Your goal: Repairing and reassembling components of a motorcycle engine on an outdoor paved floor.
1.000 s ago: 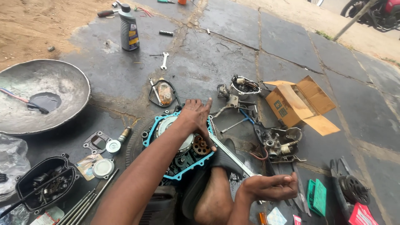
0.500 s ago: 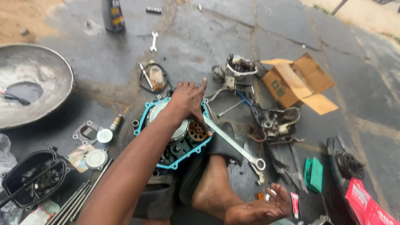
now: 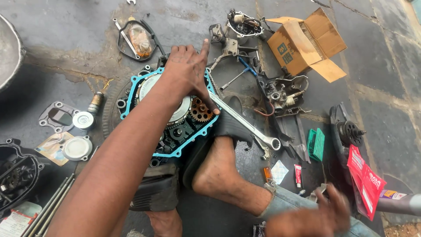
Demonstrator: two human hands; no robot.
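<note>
An engine case (image 3: pixel 175 131) with a light blue gasket around its rim lies on the dark ground. My left hand (image 3: pixel 188 72) rests flat on top of it, fingers spread, thumb beside a small copper-coloured gear (image 3: pixel 201 109). It grips nothing. A long silver spanner (image 3: pixel 245 125) lies from the case out to the right. My bare foot (image 3: pixel 219 171) in a black sandal presses against the case's lower right edge. My right hand (image 3: pixel 315 217) is blurred at the bottom right over my denim-clad leg, fingers apart, with nothing seen in it.
An open cardboard box (image 3: pixel 302 44) and loose engine parts (image 3: pixel 283 94) lie at the upper right. A green box (image 3: pixel 315 144), a red packet (image 3: pixel 366 180) and a small tube (image 3: pixel 298 175) lie right. A black cover (image 3: pixel 17 175), round caps (image 3: pixel 76 148) and rods (image 3: pixel 52 206) lie left.
The view has dropped closer to the engine case. My right hand has moved down and right, away from the spanner's end. My left hand stays on the case.
</note>
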